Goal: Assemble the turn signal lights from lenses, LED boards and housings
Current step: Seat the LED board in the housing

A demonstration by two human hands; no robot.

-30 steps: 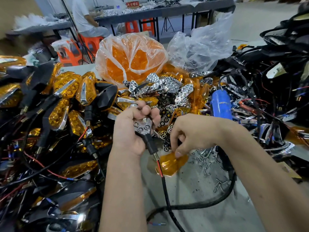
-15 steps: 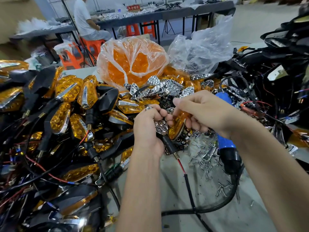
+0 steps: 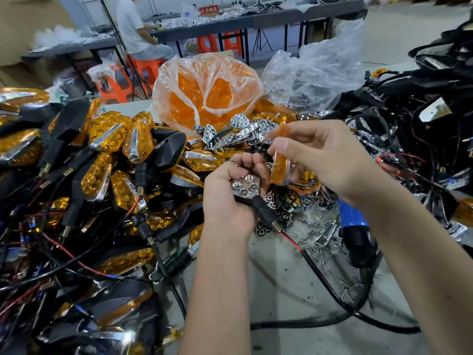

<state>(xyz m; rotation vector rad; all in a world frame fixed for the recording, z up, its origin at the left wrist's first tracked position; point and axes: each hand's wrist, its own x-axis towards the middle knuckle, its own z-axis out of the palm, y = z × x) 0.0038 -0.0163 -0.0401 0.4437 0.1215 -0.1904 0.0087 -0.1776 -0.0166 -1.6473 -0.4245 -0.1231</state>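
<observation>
- The left hand (image 3: 230, 198) is curled round a black housing (image 3: 258, 206) with a chrome LED reflector (image 3: 244, 187) seated in it, face up. The right hand (image 3: 325, 155) pinches an amber lens (image 3: 279, 167) just beside that housing, on edge and not yet seated. As I judge it, the step in hand is closing the lens over the reflector.
- The lens is gripped by fingertips only and stands tilted. If it comes down crooked, one edge could catch the rim while the other rides high, and pressing then might crack the plastic or leave a gap.
- The left fingers wrap close over the top of the reflector. They could be in the way of the lens, or get nipped as it snaps home.
- The reflector appears only to rest in the housing. A knock from the lens could lift or skew it, so the lens would not close.
- The red and black lead (image 3: 294, 242) trails from the housing stem (image 3: 266, 216) down over the counter (image 3: 281, 285) toward the tangle of wires. A snag there could tug the housing mid-fit.
- Loose screws (image 3: 322, 242) lie just below the hands beside the blue screwdriver (image 3: 354, 221). A dropped lens would land among them and the piles of finished lights (image 3: 115, 149), where it could scratch or be lost.
</observation>
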